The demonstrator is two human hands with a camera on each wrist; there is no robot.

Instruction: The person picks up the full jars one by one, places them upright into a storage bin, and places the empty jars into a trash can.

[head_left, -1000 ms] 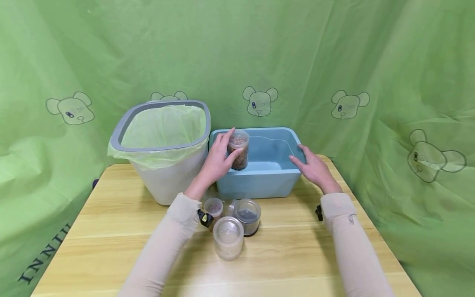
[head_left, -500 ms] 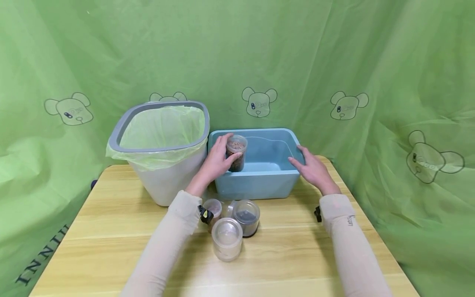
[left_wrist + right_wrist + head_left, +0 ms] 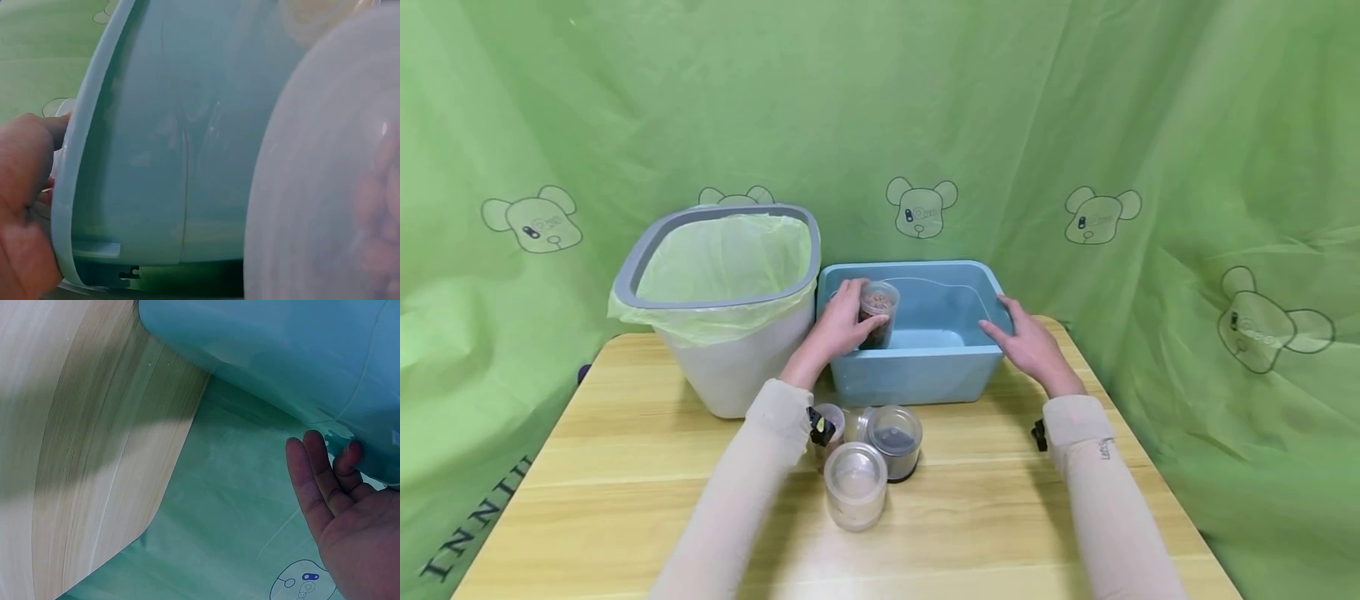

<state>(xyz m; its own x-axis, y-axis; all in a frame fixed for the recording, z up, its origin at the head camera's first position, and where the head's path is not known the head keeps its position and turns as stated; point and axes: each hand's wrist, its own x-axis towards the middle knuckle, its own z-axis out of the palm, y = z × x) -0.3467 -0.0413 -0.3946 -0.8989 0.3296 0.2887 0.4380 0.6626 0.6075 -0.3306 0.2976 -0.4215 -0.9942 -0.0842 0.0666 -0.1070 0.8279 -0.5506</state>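
My left hand (image 3: pixel 841 323) holds a clear plastic jar (image 3: pixel 880 298) of brown pieces upright at the left end of the blue tub (image 3: pixel 917 379). The jar's lower part is hidden behind the tub's front rim. At the other end, my right hand (image 3: pixel 1033 346) grips the tub's rim, thumb over the inside. In the right wrist view, several fingers (image 3: pixel 317 481) extend along the tub's outer side. In the left wrist view, part of the hand (image 3: pixel 25 206) shows beyond the tub's edge, and a cloudy lid (image 3: pixel 312 169) with reddish-brown pieces under it fills the right side.
A grey-rimmed bin (image 3: pixel 733 367) with a pale green liner stands left of the tub. In front, on the wooden table (image 3: pixel 1000 517), are a clear jar (image 3: pixel 855 487), a jar of dark contents (image 3: pixel 897 442) and a small jar (image 3: pixel 831 417) under my left wrist. A green curtain (image 3: pixel 820 100) surrounds the table.
My left hand has lowered the jar deeper into the tub's left end. My right hand keeps its place at the right rim, and the head view has shifted slightly.
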